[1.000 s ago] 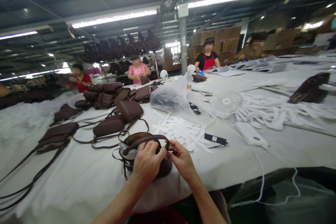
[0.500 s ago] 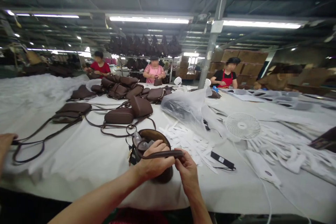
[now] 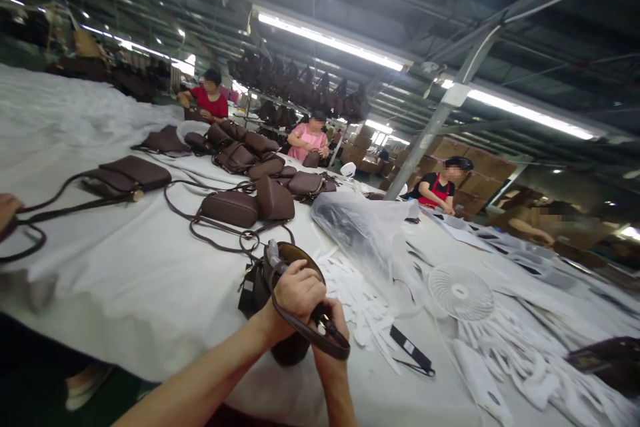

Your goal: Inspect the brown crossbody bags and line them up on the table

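Note:
A dark brown bucket-shaped handbag [image 3: 290,351] stands in front of me at the table's near side, its mouth open and grey wrapping [image 3: 275,255] showing inside. My left hand [image 3: 300,290] is closed at the bag's rim, its fingers curled around part of the brown strap. That strap [image 3: 333,347] loops over my left wrist and bends round to a metal buckle between the hands. Close beside it, my right hand [image 3: 336,321] is closed on the strap's buckled end, with its fingertips partly hidden. A black tag [image 3: 247,297] hangs from the bag's left side.
Several brown bags [image 3: 230,208] with long straps lie beyond. Another person's hand [image 3: 7,210] grips a strap at far left. Plastic wrap [image 3: 360,227], white strips [image 3: 367,307], a black tag [image 3: 411,349] and a white fan [image 3: 461,291] lie to the right. Co-workers are across the table.
My view has tilted. The strap that lay straight across between my hands now bows down in a loop, and my right hand has come in closer under my left. The other person's bag strap has shifted left.

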Action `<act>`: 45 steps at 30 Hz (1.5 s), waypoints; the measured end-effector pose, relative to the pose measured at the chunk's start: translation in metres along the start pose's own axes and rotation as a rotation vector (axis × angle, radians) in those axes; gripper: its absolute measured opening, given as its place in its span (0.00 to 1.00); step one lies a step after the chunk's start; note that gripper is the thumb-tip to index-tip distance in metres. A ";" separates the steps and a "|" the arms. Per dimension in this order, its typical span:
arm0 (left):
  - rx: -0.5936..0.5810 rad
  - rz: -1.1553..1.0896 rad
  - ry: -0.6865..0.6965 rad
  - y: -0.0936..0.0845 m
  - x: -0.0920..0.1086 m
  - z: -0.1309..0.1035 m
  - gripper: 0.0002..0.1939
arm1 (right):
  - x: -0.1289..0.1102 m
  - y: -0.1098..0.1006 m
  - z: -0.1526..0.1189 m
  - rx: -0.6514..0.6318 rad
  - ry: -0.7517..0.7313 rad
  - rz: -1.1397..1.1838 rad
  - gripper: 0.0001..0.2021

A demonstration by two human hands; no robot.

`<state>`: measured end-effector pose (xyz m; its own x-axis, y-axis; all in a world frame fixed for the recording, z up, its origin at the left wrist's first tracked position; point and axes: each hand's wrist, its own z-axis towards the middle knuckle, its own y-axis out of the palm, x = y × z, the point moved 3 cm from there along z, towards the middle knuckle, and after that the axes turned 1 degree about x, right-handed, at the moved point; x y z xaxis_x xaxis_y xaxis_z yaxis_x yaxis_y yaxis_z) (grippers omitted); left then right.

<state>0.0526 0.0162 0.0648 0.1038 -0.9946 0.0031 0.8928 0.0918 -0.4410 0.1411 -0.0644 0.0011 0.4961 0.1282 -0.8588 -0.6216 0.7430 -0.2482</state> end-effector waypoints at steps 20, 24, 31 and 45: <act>-0.482 -0.258 -0.264 -0.001 0.027 0.029 0.08 | 0.013 -0.120 -0.032 -0.028 0.080 -0.316 0.16; -0.522 -0.196 -0.216 0.011 0.033 0.035 0.06 | -0.051 -0.147 -0.013 -0.056 -0.258 -0.634 0.35; -0.467 -0.203 -0.211 0.029 0.031 0.037 0.03 | -0.117 -0.083 0.021 -0.315 -0.790 -0.861 0.22; -0.194 -0.154 -0.058 0.047 0.048 0.012 0.13 | -0.132 -0.016 0.103 -1.006 -0.214 -0.419 0.13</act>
<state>0.1049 -0.0265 0.0548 0.0030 -0.9912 0.1323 0.8000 -0.0770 -0.5950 0.1476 -0.0254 0.1642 0.8164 0.1747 -0.5504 -0.5403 -0.1056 -0.8348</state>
